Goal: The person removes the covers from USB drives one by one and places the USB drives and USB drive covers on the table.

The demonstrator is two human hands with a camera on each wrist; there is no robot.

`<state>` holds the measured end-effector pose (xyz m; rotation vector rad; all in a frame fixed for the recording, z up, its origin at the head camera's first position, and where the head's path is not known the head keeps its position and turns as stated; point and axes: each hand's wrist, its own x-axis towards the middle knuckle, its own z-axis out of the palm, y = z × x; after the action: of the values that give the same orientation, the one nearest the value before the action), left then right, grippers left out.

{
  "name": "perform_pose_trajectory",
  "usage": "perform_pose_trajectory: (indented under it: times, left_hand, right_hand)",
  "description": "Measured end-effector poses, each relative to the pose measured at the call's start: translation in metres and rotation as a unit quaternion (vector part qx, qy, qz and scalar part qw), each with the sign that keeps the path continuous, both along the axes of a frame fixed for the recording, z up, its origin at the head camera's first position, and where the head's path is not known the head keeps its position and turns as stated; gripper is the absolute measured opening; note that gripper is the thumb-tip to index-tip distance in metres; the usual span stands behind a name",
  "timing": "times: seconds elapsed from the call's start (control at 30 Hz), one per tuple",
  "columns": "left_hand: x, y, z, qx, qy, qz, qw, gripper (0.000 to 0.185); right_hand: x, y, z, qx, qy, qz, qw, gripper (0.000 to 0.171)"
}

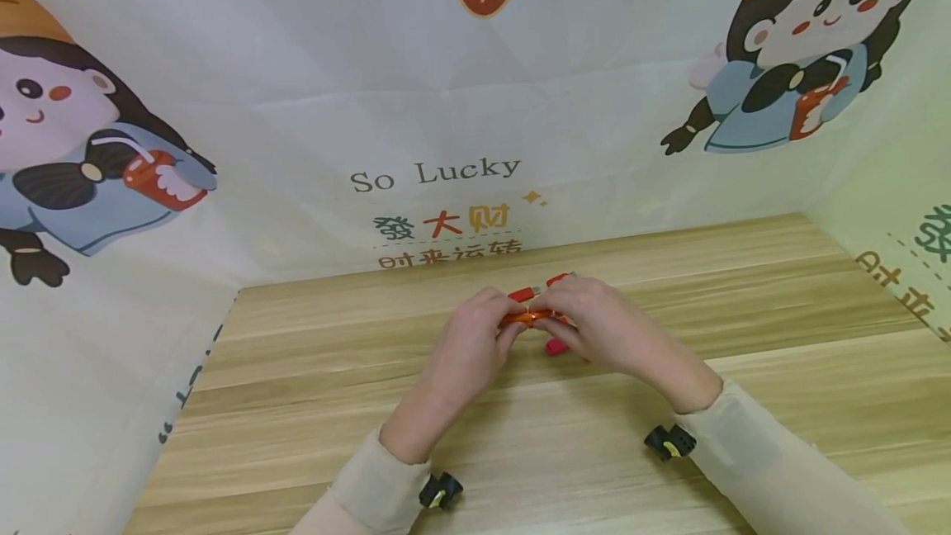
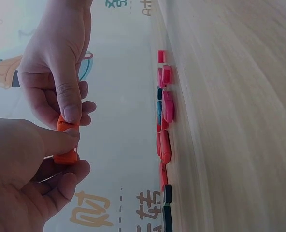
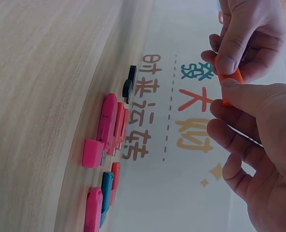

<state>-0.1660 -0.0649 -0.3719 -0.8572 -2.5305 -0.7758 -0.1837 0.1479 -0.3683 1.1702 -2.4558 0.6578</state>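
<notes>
Above the wooden table, both hands meet at a small orange USB stick (image 1: 529, 317). My left hand (image 1: 468, 345) pinches one end of it between thumb and fingers. The other end is pinched by my right hand (image 1: 602, 320). In the right wrist view the orange body (image 3: 232, 77) shows between the two thumbs; fingers cover much of it, so whether it is in one piece or two I cannot tell. Beyond the hands lie red USB sticks (image 1: 522, 294) with metal plugs, and a pink stick (image 1: 555, 346) is partly hidden under the right hand.
In the right wrist view a pink stick (image 3: 107, 121), a short pink block (image 3: 92, 153), a teal stick (image 3: 106, 195) and a black piece (image 3: 128, 87) lie on the table. A printed cloth wall (image 1: 297, 147) rises behind the table (image 1: 312, 370).
</notes>
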Motion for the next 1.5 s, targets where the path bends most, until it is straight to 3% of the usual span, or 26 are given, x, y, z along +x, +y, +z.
perform_pose_trajectory:
  times: [0.87,1.5]
  left_hand:
    - [0.001,-0.008,-0.001,-0.006,-0.009,0.017,0.9998,0.010]
    - [-0.007,-0.019,-0.006,-0.023,-0.021,0.041,0.9987,0.011]
  right_hand:
    - [0.001,0.004,0.001,-0.003,0.014,-0.004,1.000,0.020]
    - [0.005,0.013,0.001,0.007,0.030,-0.007,0.999,0.016]
